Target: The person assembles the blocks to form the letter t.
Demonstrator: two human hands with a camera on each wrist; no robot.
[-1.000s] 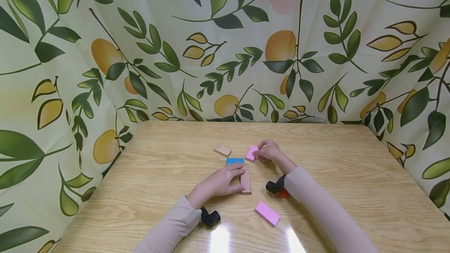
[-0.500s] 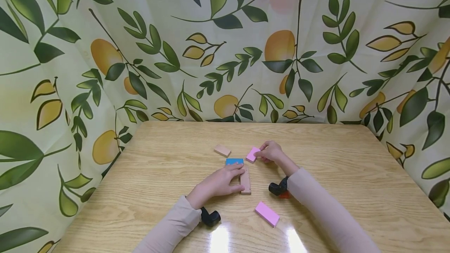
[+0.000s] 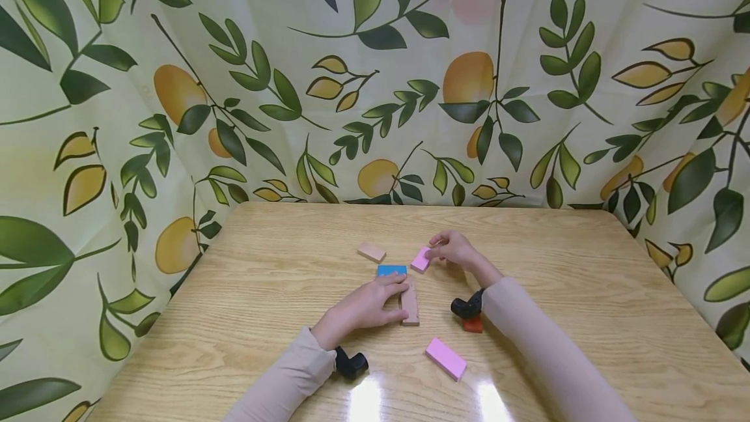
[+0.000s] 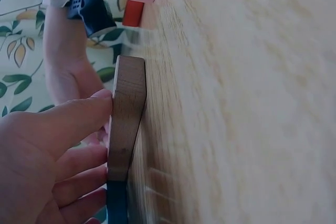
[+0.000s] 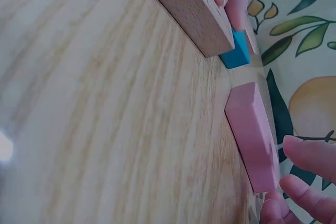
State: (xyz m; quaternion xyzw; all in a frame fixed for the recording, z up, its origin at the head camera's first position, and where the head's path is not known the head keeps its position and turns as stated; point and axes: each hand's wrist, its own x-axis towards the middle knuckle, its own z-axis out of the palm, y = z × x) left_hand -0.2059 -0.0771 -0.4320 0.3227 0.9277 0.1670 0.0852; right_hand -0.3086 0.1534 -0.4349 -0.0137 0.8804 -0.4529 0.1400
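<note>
My left hand (image 3: 366, 303) rests over a natural wooden block (image 3: 411, 305). In the left wrist view its thumb touches the wooden block (image 4: 128, 114) and the fingers lie along the same side, down toward a blue block (image 4: 116, 203). The blue block (image 3: 391, 270) adjoins the wooden one's far end, partly covered by my fingertips. Beyond it, at right, a pink block (image 3: 420, 259) lies on the table. My right hand (image 3: 457, 249) is beside that pink block (image 5: 253, 135), thumb and fingers spread apart, fingertips close to its end and not gripping it.
A second pink block (image 3: 446, 359) lies nearer the front. A red block (image 3: 472, 324) shows partly under the black right wrist camera (image 3: 467, 307). A light wooden block (image 3: 372, 251) sits farther back. Leaf-patterned cloth (image 3: 410, 116) hangs behind the table (image 3: 281, 246).
My right hand has let go of the far pink block and drawn slightly right, its fingers parting. That block has turned a little. The left hand stays put.
</note>
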